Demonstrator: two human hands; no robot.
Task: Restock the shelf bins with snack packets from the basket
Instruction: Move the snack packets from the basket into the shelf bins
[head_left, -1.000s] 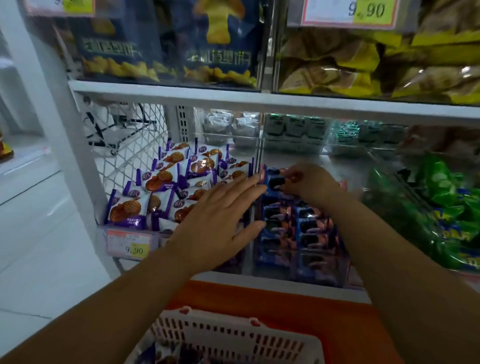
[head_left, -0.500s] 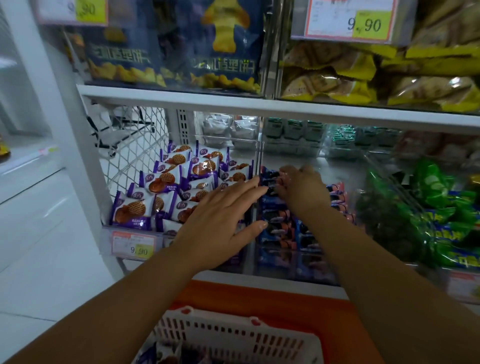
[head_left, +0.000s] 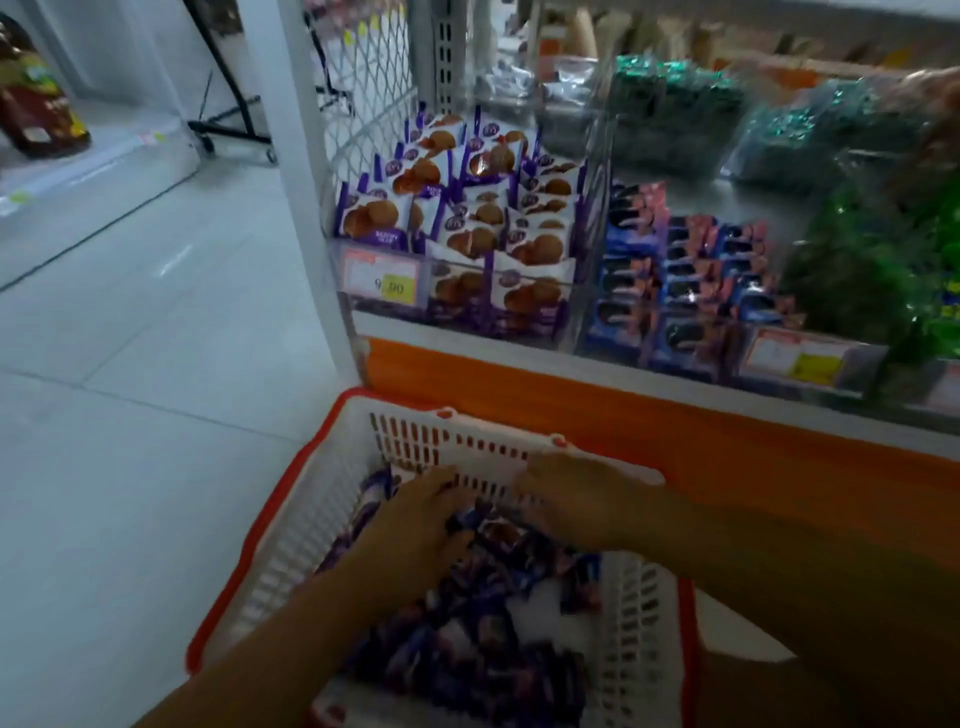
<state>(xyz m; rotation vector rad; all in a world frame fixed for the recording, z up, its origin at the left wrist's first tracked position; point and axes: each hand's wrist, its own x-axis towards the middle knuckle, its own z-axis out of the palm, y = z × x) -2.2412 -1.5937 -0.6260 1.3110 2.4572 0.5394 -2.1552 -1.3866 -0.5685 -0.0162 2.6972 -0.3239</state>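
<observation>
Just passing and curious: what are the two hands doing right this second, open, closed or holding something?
Left hand: on the snack packets in the basket; grip too blurred to tell.
Right hand: also on them, fingers bent down; hold cannot be told.

Left hand (head_left: 415, 525) and right hand (head_left: 571, 499) have moved from the shelf bin (head_left: 675, 332) down into the basket (head_left: 291, 499), onto the snack packets (head_left: 493, 649) near its far edge.
</observation>
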